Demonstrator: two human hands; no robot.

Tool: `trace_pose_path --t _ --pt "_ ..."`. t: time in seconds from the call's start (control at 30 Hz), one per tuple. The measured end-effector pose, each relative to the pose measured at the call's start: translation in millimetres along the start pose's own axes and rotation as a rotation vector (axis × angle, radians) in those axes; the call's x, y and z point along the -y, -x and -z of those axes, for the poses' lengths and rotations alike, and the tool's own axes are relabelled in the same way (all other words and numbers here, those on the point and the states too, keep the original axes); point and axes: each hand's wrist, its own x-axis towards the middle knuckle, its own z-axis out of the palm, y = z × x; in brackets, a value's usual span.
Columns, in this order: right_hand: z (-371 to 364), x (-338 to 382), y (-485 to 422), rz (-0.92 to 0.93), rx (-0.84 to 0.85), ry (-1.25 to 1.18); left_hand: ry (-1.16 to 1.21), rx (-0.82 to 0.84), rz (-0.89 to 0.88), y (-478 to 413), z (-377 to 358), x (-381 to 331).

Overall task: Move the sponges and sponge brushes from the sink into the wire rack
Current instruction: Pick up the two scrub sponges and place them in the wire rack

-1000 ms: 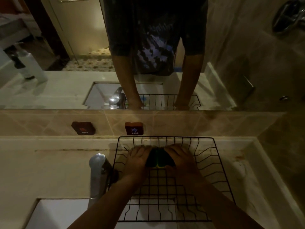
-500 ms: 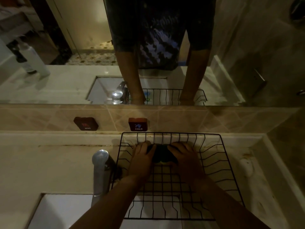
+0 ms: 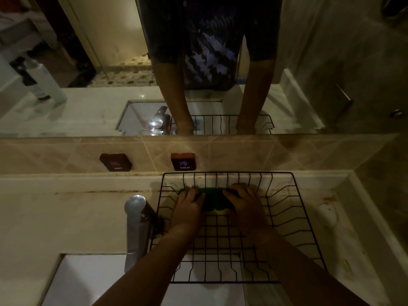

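Observation:
A black wire rack stands on the counter, its near edge hanging over the white sink. Inside the rack, close to its far wall, lies a dark green sponge with a yellow underside showing at its near edge. My left hand grips the sponge's left end and my right hand grips its right end, both pressed down on the rack floor. The lighting is dim, and I cannot tell whether there is more than one sponge under my fingers. The part of the sink in view shows no sponges.
A chrome tap rises just left of the rack. Hot and cold labels sit on the tiled backsplash under a mirror. A white bottle shows in the mirror. The counter runs into a corner wall at right.
Both hands and the sponge have shifted a little farther toward the rack's far wall. The camera has tilted slightly.

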Motion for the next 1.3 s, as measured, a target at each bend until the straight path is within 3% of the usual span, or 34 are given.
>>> trace_pose_path --t 0.57,0.8,1.1,1.3 --pt "2 8 7 0.026 0.004 0.085 0.030 0.076 -0.013 6 6 1" --pt "13 17 20 -0.063 0.213 0.029 0.139 -0.015 -0.024 26 21 3" --pt "55 54 44 -0.094 0.128 -0.035 0.181 -0.042 -0.074 66 56 -3" --pt "80 95 71 -0.094 0.129 0.055 0.061 -0.053 -0.149 102 87 -3"
